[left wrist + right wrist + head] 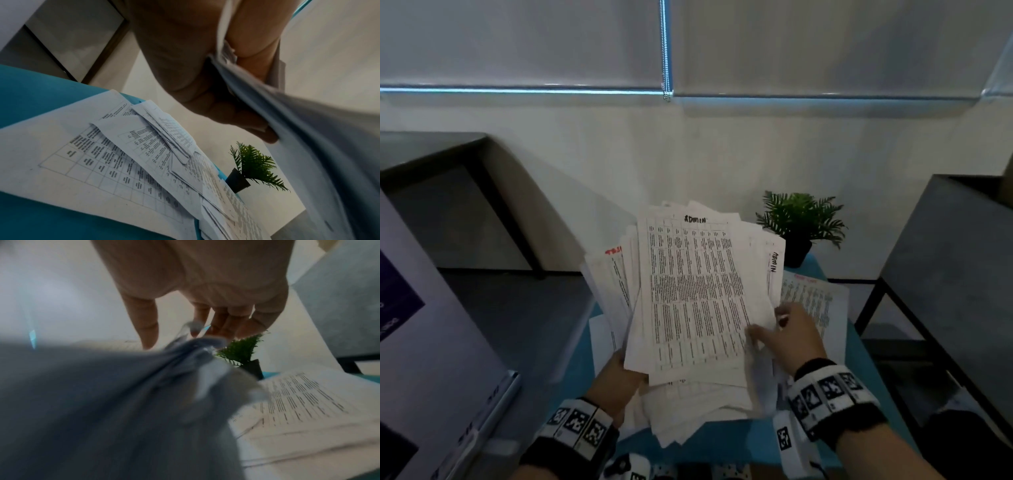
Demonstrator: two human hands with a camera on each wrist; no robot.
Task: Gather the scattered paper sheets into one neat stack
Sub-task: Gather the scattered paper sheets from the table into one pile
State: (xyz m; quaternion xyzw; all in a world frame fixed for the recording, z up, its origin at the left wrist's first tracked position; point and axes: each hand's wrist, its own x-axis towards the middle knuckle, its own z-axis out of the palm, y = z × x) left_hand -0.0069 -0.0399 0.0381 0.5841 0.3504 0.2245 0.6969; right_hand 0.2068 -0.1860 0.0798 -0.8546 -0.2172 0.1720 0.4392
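Note:
A thick, fanned bundle of printed sheets (688, 291) is held up above the teal table (575, 363). My left hand (616, 380) grips its lower left corner; in the left wrist view the thumb and fingers (195, 73) clamp the bundle (308, 129). My right hand (774, 329) is at the bundle's right edge. Its nearly straight fingers (222, 321) touch the blurred paper edge (185, 353). More loose sheets (811, 301) lie askew on the table under and beside the bundle, seen close in the left wrist view (92, 162) and the right wrist view (298, 402).
A small potted plant (799, 226) stands at the table's far right corner. A dark table (945, 274) is to the right, a grey desk (431, 154) to the left, and a pale box with a purple panel (421, 342) at the near left.

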